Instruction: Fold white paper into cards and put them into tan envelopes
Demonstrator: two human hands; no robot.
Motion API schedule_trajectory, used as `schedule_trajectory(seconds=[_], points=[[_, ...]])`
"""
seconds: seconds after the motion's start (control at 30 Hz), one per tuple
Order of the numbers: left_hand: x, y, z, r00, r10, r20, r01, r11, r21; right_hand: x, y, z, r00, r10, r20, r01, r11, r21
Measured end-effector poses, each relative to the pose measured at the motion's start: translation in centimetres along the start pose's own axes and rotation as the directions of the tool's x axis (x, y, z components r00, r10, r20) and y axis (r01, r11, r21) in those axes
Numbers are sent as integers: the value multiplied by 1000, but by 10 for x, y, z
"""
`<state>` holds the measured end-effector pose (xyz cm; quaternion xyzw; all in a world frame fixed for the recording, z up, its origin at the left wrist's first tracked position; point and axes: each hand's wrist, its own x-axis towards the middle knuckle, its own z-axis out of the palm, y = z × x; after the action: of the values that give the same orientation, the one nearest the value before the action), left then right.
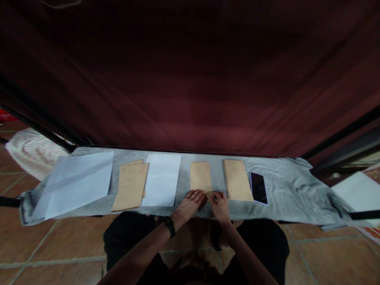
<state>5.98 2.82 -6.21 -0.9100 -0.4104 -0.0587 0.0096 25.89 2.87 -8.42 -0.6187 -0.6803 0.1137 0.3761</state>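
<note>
A brown paper envelope lies upright in front of me on the grey cloth. My left hand rests on its lower left part, fingers stretched out and flat. At its lower right edge is my right hand, with the fingers curled in; whether they grip the paper is hidden. The lower end of the envelope falls in shadow between both hands. Just right of it lies a stack of brown envelopes. To the left, more brown envelopes overlap a white sheet of paper with a crease across it.
Large white sheets cover the left end of the cloth-covered bench. A smartphone lies right of the envelope stack. Dark red fabric rises behind the bench. Black frame bars stand at both sides.
</note>
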Motion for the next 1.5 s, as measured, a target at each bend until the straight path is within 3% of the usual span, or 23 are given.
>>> schedule_trajectory(seconds=[0.47, 0.63, 0.77, 0.87, 0.93, 1.1, 1.37, 1.5], points=[[-5, 14, -3, 997, -65, -38, 67, 995, 74, -7, 6, 2, 991, 47, 125, -50, 999, 15], [-7, 18, -4, 994, -97, -58, 98, 995, 31, -2, 3, 1, 988, 35, 153, -36, 999, 7], [-9, 27, -5, 995, -62, -74, 61, 998, -9, 18, -2, 2, 968, -132, 211, 133, 991, 11], [-10, 31, -5, 996, -65, -62, 64, 998, -14, 36, -2, 6, 883, -321, 344, 353, 935, -34], [-11, 32, -3, 996, -72, -58, 71, 997, -20, 46, 0, 10, 841, -364, 400, 436, 894, -103], [-11, 31, 4, 996, -81, -45, 81, 997, -8, 74, 11, 22, 835, -353, 421, 480, 842, -246], [-14, 29, 3, 996, -66, -65, 64, 997, -44, 119, 12, 38, 877, -278, 393, 419, 841, -341], [-14, 29, -1, 994, -67, -88, 63, 997, -44, 117, -1, 46, 832, -344, 435, 492, 819, -294]])
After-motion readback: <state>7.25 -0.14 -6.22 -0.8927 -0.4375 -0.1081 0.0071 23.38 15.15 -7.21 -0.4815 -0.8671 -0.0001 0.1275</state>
